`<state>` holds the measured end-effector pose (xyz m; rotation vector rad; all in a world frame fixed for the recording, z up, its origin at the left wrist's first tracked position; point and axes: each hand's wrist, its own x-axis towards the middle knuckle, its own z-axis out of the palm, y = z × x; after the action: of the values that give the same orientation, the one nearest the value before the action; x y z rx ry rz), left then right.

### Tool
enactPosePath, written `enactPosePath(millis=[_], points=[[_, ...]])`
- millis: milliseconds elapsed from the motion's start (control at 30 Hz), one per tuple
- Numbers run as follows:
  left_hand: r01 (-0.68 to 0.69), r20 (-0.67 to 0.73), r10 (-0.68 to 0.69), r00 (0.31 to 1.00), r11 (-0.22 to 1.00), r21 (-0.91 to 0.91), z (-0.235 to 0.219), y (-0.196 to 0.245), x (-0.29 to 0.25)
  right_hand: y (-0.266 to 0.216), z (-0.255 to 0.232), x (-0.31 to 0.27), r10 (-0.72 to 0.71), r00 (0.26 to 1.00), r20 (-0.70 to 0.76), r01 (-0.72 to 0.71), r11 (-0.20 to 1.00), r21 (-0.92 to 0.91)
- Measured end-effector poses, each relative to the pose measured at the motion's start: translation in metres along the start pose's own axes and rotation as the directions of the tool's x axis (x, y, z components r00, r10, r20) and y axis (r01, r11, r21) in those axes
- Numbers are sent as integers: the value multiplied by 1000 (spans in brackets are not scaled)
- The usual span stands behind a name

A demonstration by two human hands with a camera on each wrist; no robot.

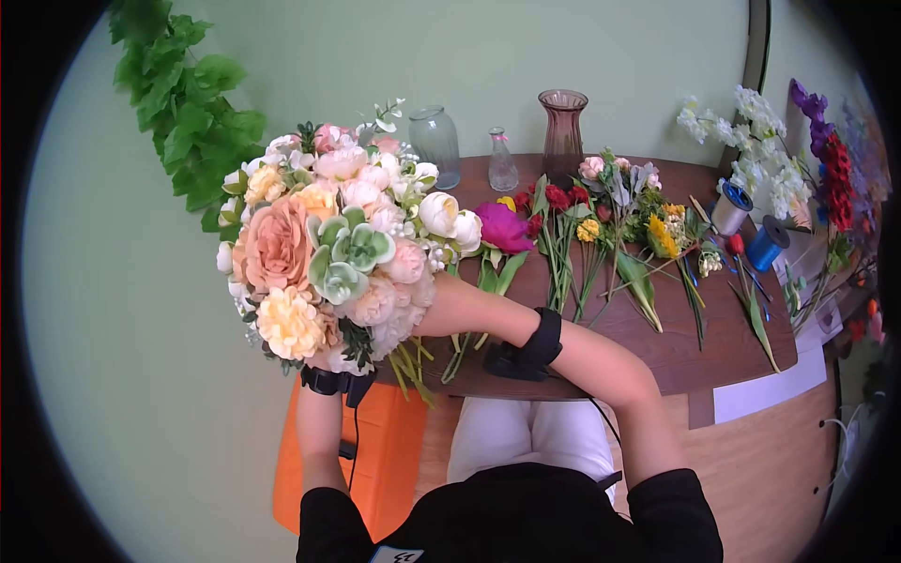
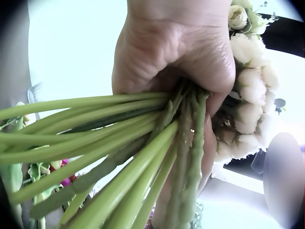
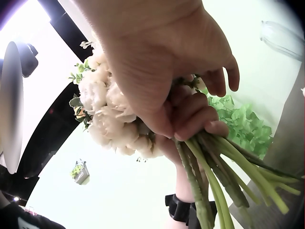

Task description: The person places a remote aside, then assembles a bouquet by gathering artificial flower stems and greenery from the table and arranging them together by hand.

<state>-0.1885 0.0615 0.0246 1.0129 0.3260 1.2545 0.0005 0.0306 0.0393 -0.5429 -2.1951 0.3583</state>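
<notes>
A large round bouquet [image 1: 361, 246] of peach, cream and blush artificial flowers, with a green succulent near its middle, is held up at the table's left end. Its green stems [image 2: 109, 157] fan out below the grip. My left hand [image 2: 176, 52] grips them just under the flower heads, fingers wrapped round the bundle. Right against it, my right hand [image 3: 167, 62] curls about the bouquet's neck, its thumb beside the left fingers. In the head view the blooms hide both hands.
On the dark wooden table [image 1: 582, 361] lie several loose flowers, including a magenta peony [image 1: 505, 228], with blue ribbon spools [image 1: 768, 244] to the right. Glass vases, one pinkish [image 1: 563, 131], stand along the back. An orange drawer unit [image 1: 394, 441] is below left; leafy vines [image 1: 192, 113] hang on the wall.
</notes>
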Motion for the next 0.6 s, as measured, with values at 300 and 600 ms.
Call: enactPosePath(millis=[300,600], points=[[-47,-50,49,998,998,33,1,-2,-7,-10,-2,-40,303,950,-74,-307,950,-63],[-144,47,143,989,990,11,15,21,5,-33,-38,-118,466,884,41,-462,883,-78]])
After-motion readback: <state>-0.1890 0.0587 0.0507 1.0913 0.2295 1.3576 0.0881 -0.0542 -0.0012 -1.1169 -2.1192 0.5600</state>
